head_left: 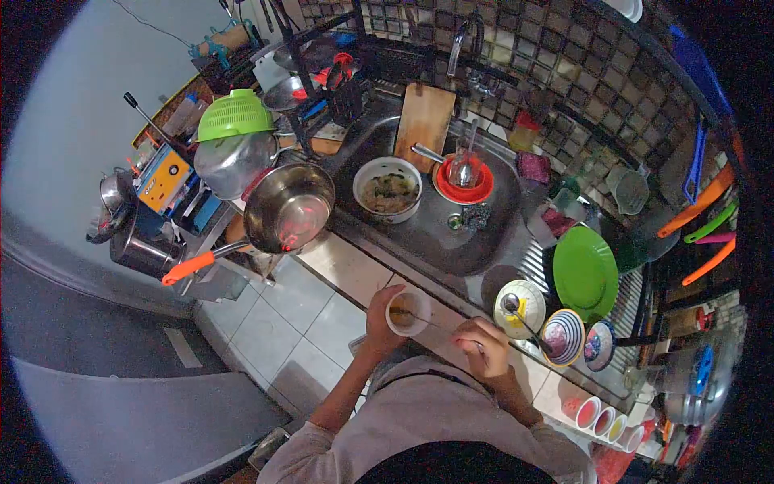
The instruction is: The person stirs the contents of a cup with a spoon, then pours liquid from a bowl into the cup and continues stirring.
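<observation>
A small white cup (409,314) with some yellowish-brown content is held by my left hand (384,320), whose fingers wrap round its left side. To the right of the cup, my right hand (484,347) has its fingers curled together. A thin dark utensil (431,323) runs from the cup toward those fingers, and my right hand pinches its end. Both hands are close to my body, just in front of the counter edge.
The sink (463,258) holds a white pot (388,189) with food remains, a red bowl (468,181) and a wooden board (425,121). A steel pan (289,208) sits left. Right are a green plate (586,273), small bowls (563,337) and several cups (588,413).
</observation>
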A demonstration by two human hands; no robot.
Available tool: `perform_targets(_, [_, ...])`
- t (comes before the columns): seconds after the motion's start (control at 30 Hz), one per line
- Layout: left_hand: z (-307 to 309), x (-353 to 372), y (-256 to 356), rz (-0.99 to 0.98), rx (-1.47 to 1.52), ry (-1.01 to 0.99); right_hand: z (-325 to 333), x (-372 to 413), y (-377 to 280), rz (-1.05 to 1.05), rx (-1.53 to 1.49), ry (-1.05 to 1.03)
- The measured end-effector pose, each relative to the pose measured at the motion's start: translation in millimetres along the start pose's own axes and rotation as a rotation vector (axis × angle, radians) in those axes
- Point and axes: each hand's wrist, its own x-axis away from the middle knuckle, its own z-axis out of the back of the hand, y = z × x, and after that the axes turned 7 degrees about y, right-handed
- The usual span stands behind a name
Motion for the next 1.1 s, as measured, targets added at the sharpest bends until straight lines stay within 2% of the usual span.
perform_targets(0.13, [-0.3,2.0,-4.1,0.052,0.044,-0.021,0.6,-0.3,-4.1,-0.074,-0.023,-0.028])
perform_targets(0.2, [-0.1,2.0,-5.1,-0.014,-0.043,-0.005,0.2,-0.8,-4.5,-0.106,-0.052,-0.022])
perform_targets(0.27, [0.4,1.4,-4.4,-0.026,-0.035,-0.005,0.1,-2.5,-4.0,-0.052,-0.033,-0.034])
perform_targets(0.4, [-0.7,5.2,-8.6,0.006,0.016,-0.013,-1.0,7.1,4.5,-0.1,0.012,-0.046])
perform_targets(0.47, [-0.7,4.8,-5.9,0.032,0.012,-0.022,-4.1,0.5,3.1,0.019,-0.014,0.007])
perform_targets(0.53, [0.3,4.6,-5.3,0.059,0.005,-0.031,-3.6,0.3,2.0,0.006,-0.029,-0.002])
perform_targets(0.73, [2.3,3.6,-6.1,0.019,-0.043,-0.077,-2.8,1.5,2.3,-0.059,-0.045,-0.023])
perform_targets(0.8, [0.7,2.9,-5.3,-0.04,0.002,-0.018,-2.0,0.9,1.8,-0.062,-0.058,-0.038])
perform_targets(0.93, [-1.5,8.2,-17.4,-0.05,-0.022,-0.049,-0.7,4.5,1.8,-0.091,-0.025,-0.039])
perform_targets(1.03, [-0.7,7.8,-16.3,0.012,-0.056,-0.086,-1.0,0.1,-1.7,-0.079,-0.033,-0.022])
perform_targets(1.1, [0.6,4.9,-12.0,-0.102,-0.128,-0.06,-1.0,-0.7,-2.4,-0.052,-0.051,-0.01])
